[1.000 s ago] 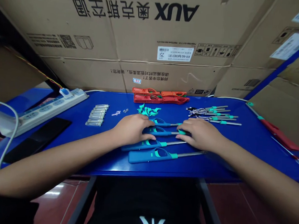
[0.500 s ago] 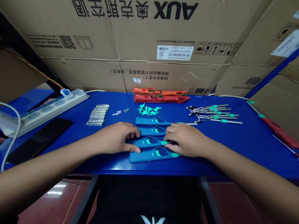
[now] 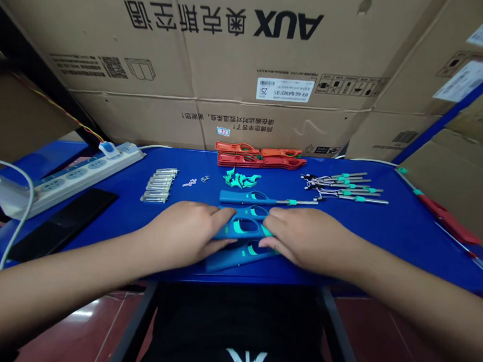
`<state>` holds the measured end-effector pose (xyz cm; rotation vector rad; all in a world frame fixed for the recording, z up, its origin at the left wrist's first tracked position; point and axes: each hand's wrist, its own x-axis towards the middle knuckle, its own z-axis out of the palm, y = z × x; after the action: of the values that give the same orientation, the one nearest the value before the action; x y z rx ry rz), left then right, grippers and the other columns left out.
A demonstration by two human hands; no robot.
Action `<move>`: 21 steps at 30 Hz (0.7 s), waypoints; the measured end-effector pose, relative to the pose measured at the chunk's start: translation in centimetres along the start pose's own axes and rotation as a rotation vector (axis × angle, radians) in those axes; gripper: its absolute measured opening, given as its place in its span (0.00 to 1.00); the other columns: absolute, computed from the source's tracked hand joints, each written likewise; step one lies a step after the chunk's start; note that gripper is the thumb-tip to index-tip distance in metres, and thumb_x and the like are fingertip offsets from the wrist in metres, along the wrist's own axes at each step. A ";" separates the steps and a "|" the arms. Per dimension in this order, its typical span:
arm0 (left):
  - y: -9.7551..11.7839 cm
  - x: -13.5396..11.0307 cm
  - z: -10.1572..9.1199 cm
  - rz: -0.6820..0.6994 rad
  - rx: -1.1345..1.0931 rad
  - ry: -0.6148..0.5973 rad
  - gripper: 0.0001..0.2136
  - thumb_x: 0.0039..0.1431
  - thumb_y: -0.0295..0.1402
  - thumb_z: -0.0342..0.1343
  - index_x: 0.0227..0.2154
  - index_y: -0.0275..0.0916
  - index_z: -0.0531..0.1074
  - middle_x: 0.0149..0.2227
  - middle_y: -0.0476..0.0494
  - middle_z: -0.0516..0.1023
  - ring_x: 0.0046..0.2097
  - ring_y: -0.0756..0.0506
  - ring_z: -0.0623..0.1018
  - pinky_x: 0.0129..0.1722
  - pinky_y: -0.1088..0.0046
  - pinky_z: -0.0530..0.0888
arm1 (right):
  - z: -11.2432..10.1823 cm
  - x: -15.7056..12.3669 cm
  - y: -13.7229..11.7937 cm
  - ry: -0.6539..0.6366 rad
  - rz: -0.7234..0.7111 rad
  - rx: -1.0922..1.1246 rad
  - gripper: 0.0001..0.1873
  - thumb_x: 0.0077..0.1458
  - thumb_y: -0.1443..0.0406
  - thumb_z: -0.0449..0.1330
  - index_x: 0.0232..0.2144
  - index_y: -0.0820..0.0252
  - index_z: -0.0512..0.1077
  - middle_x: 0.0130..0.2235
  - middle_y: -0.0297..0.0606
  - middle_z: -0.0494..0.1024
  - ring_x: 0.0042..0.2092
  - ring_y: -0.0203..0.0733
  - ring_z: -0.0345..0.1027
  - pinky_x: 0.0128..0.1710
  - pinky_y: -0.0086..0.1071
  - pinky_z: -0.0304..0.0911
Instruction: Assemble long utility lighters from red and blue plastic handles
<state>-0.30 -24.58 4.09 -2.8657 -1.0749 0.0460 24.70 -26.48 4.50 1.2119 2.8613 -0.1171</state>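
Observation:
A blue gas lighter [image 3: 226, 231] with a teal trigger is held raised above the table between both hands. My left hand [image 3: 191, 228] pinches its handle end, thumb below and fingers above. My right hand [image 3: 306, 236] is closed around its nozzle end, which the fingers hide. Nearer to me lies another blue lighter [image 3: 222, 263], partly under the held one. Beyond the hands are a third blue lighter [image 3: 252, 210], partly covered, and a far blue lighter [image 3: 244, 197] with its metal tube showing to the right.
Behind are stacked red shells [image 3: 262, 160] and loose teal triggers [image 3: 241, 179]. Metal nozzle tubes with wires [image 3: 353, 189] lie right, beside a red lighter [image 3: 448, 217]. Clear cylinders [image 3: 158, 184], tiny white parts [image 3: 190, 182], a power strip [image 3: 87, 175] and a black phone-like slab [image 3: 64, 224] are left.
The blue lighter between my hands has come up off the table. My left hand has moved slightly right and grips its handle; my right hand has stayed at the nozzle end.

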 end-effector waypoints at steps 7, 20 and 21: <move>2.6 -2.8 -0.4 0.200 0.138 -0.067 0.06 0.56 0.26 0.57 0.35 0.39 0.66 0.27 0.46 0.76 0.27 0.39 0.78 0.24 0.64 0.73 | -0.2 -2.4 -1.8 -0.302 -0.080 0.295 0.21 0.68 0.50 0.47 0.34 0.58 0.68 0.29 0.36 0.74 0.27 0.37 0.62 0.24 0.30 0.46; 3.0 -3.6 0.0 0.180 0.172 -0.036 0.07 0.56 0.24 0.55 0.35 0.40 0.65 0.28 0.46 0.76 0.27 0.40 0.77 0.25 0.66 0.71 | -0.4 -2.6 -2.3 -0.311 -0.147 0.124 0.23 0.68 0.50 0.46 0.36 0.58 0.71 0.27 0.37 0.75 0.23 0.39 0.60 0.23 0.33 0.40; 3.1 -3.7 0.0 0.186 0.173 -0.028 0.08 0.55 0.23 0.55 0.35 0.40 0.65 0.28 0.46 0.76 0.27 0.40 0.77 0.24 0.66 0.71 | -0.6 -2.7 -2.0 -0.343 -0.168 0.166 0.23 0.68 0.49 0.45 0.35 0.58 0.71 0.27 0.36 0.75 0.23 0.38 0.59 0.22 0.32 0.40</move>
<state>-1.04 -29.32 3.84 -2.8044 -0.7634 0.1821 25.13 -29.71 5.40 0.8667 2.6826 -0.5222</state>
